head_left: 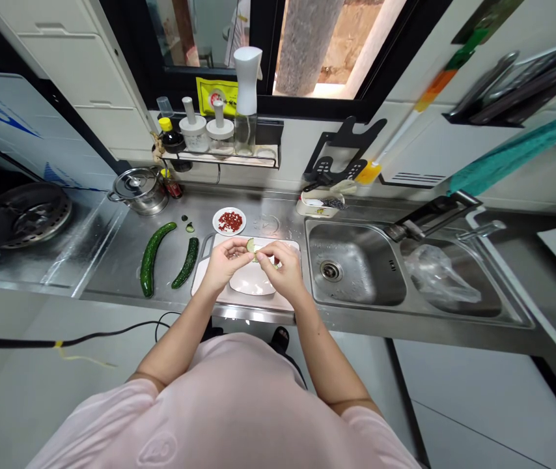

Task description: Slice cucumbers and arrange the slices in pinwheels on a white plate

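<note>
The left grip (226,262) pinches a thin, pale, green-edged cucumber slice (250,245); the right grip (284,262) meets it, hold unclear; beneath both, a glossy white bowl (251,283), partly hidden; leftward, knobbly cucumbers (187,263).

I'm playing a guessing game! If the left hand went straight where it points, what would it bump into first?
Probably the right hand, just across from it. The left hand seems to hold a pale green slice, which might touch first; depth is hard to judge.
</note>
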Available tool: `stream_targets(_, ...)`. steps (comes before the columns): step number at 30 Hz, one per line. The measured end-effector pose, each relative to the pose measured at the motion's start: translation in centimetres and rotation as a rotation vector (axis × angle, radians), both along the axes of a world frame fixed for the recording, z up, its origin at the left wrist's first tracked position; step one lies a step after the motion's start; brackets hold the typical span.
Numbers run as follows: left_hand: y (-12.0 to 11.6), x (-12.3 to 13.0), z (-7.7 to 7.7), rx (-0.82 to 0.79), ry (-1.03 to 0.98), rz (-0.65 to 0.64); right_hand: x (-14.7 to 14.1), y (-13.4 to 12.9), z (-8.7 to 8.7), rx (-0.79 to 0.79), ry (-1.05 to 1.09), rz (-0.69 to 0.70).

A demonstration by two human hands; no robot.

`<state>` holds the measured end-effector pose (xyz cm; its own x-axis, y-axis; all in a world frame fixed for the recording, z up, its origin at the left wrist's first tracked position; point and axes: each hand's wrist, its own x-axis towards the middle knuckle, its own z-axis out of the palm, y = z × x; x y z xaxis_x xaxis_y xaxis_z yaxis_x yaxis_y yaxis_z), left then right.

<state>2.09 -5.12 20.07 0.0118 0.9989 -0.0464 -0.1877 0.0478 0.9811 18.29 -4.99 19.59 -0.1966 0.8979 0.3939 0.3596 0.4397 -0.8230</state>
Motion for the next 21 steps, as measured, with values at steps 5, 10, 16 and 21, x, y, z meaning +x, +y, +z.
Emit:
stream_targets(5, -0.03, 0.07, -0.21, 0.031, 0.025, 0.003, -0.17, 0.09, 0.02, -0.057, 0.037, 0.000)
stream_targets(10, 0.09, 0.19, -0.27, 0.056, 0.063, 0.016, -0.29, 0.25, -0.25, -0.148, 0.095, 0.002)
stream_targets(16, 0.39, 0.39, -0.46, 0.044, 0.049, 0.031, -0.36, 0.55, -0.49, -0.249, 0.166, -0.005)
stream_targets(21, 0.62, 0.49, -0.68, 0.052, 0.054, 0.023, -0.42, 0.68, -0.56, -0.314, 0.217, -0.024)
